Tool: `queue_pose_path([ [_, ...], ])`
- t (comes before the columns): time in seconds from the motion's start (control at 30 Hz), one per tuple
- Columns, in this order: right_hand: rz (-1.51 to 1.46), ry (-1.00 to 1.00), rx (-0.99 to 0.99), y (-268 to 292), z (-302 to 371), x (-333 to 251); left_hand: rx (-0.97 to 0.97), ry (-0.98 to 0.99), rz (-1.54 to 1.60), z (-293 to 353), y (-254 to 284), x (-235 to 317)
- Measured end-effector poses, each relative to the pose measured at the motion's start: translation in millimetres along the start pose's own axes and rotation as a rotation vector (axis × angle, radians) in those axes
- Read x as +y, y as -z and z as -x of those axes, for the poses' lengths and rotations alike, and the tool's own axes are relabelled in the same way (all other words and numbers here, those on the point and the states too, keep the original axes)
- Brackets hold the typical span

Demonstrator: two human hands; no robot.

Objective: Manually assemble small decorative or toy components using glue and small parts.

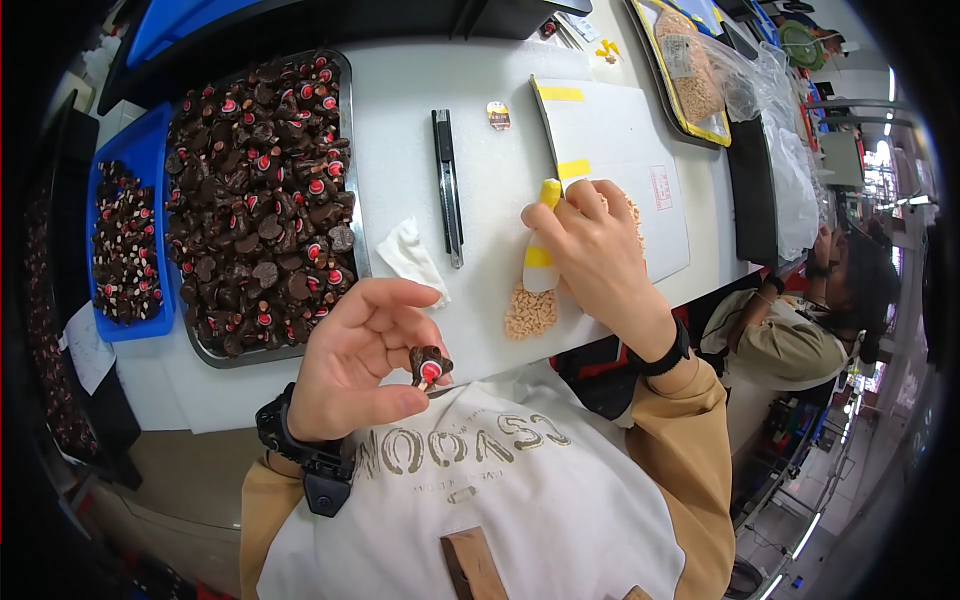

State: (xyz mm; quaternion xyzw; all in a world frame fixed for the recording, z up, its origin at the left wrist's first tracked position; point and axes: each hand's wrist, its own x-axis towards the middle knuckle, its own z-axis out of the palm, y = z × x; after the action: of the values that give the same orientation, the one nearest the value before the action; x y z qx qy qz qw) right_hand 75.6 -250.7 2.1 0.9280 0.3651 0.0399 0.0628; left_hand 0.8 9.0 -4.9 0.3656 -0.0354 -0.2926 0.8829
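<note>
- So, a small dark-brown figurine [430,364] with a red-and-white round mark is pinched between the thumb and curled fingers of the left hand [350,365], near the counter [390,130] edge.
- The right hand [602,250] is held over a yellow-taped white board [625,125], fingers bunched beside tiny beige pieces [530,313]; whether anything's pinched there can't be told.
- More brown figurines are piled in a metal tray [350,120], left.
- A black utility knife [447,185] is laid between.
</note>
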Motion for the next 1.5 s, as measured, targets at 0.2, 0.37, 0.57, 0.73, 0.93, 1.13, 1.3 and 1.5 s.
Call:
queue_pose_path([
  [0.2, -0.099, -0.013, 0.044, 17, -2, -6, 0.012, -0.006, 0.013, 0, -2, 0],
  [0.37, -1.09, -0.119, 0.412, 36, 2, -50, -0.032, 0.129, -0.016, -2, -5, 4],
  [0.57, -1.477, -0.045, 0.572, 39, -12, -80, -0.091, 0.029, 0.011, -2, -6, 2],
  [0.73, -1.431, -0.026, 0.609, 36, -19, -87, -0.129, 0.063, -0.009, 3, -2, -2],
  [0.93, -1.398, -0.054, 0.727, 29, -22, -88, -0.171, 0.07, -0.061, 4, 1, 0],
  [1.13, -1.363, -0.002, 0.7, 31, -22, -85, -0.186, 0.094, -0.055, 4, 2, -3],
  [1.3, -1.327, 0.009, 0.445, 36, -13, -69, -0.16, 0.094, -0.006, 2, 0, -4],
  [1.5, -1.166, -0.049, 0.508, 26, -3, -62, -0.079, 0.157, -0.057, -2, -2, 3],
])
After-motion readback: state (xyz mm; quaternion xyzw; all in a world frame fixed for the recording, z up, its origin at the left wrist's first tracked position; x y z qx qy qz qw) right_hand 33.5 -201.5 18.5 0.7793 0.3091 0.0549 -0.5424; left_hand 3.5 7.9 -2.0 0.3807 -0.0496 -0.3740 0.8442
